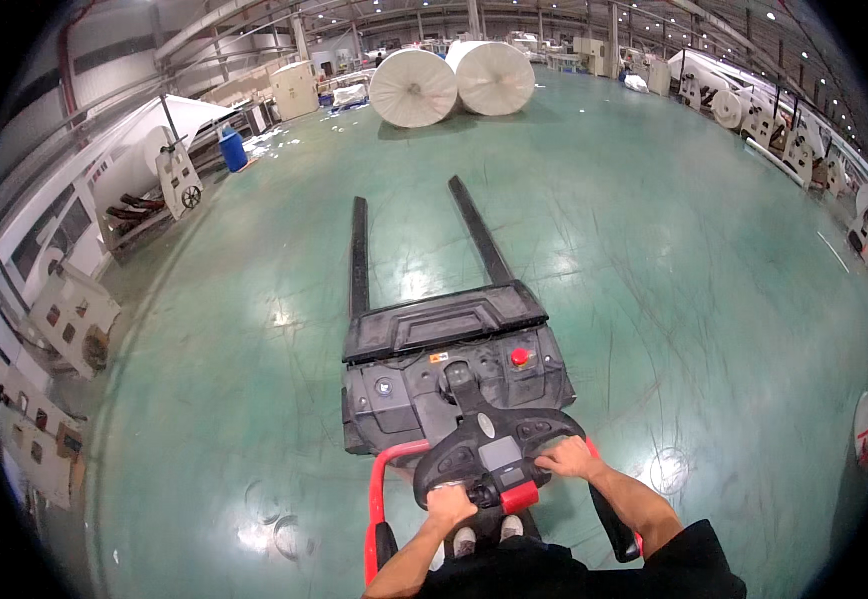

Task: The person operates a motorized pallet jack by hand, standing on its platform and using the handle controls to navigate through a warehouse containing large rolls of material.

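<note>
I stand on an electric pallet truck (459,324) with a dark grey body and red side rails. My left hand (451,504) is closed round the left grip of its black steering handle (474,439). Round the right grip, beside the small central controls, my right hand (569,457) is closed too. A red stop button (520,356) sits on the body ahead of the handle. Two black forks, the left fork (359,255) and the right fork (481,232), stretch forward low over the floor with nothing on them.
Two large white rolls (414,90) lie on the green floor (654,260) farther ahead. Machines with white rolls line both sides. A blue barrel (232,148) stands at the left, near scattered white scraps. A thin white rod (834,252) lies at the right.
</note>
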A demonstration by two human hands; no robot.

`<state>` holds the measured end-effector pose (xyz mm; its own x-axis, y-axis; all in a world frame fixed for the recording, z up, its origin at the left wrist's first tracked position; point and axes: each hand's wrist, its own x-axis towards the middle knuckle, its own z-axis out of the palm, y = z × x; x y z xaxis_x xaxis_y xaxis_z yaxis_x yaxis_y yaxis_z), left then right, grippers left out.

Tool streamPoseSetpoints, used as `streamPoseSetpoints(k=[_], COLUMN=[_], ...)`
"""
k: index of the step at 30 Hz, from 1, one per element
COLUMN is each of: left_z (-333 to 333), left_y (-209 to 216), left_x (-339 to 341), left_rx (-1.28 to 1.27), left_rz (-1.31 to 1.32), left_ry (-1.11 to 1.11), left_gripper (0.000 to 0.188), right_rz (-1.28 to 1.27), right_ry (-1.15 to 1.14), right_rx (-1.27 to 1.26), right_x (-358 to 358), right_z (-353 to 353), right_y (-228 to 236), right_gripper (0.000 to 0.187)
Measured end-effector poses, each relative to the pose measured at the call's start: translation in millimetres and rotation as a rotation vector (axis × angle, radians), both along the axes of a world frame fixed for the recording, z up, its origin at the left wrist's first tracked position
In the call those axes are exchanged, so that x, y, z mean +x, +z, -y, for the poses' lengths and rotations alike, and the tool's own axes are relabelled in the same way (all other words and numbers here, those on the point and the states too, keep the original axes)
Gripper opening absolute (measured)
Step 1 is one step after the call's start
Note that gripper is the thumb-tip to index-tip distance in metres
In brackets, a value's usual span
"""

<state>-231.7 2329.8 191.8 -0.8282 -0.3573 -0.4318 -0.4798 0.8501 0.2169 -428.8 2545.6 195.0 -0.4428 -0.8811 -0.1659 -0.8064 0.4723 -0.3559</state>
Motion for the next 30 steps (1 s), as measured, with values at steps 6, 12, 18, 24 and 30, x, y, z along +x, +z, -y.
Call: streamPoseSetpoints(k=[6,12,18,24,30], left_z=[-12,-11,0,11,24], left_y=[-4,7,0,-8,-27], left_x=[-6,-4,4,6,15], left_rx=[0.052,0.062,0.004,-0.047,-0.052], left_rz=[-0.029,-0.051,-0.063,-0.035,-0.036], left_ry=[0.049,0.053,0.002,-0.04,-0.058], left_gripper=[0.038,0.037,0.038,0.037,0.039], right_rz=[-0.055,-0.031,0.014,0.042,0.031], right_ry=[0.084,0.097,0.069,-0.002,-0.005], right_rx=[-0.033,-0.054,-0.107,-0.127,-0.181], right_x=[-17,-12,0,13,23], right_z=[-5,-4,-1,3,9], right_y=[-3,8,19,14,-10], right_gripper=[0.045,0.038,0.037,0.039,0.04])
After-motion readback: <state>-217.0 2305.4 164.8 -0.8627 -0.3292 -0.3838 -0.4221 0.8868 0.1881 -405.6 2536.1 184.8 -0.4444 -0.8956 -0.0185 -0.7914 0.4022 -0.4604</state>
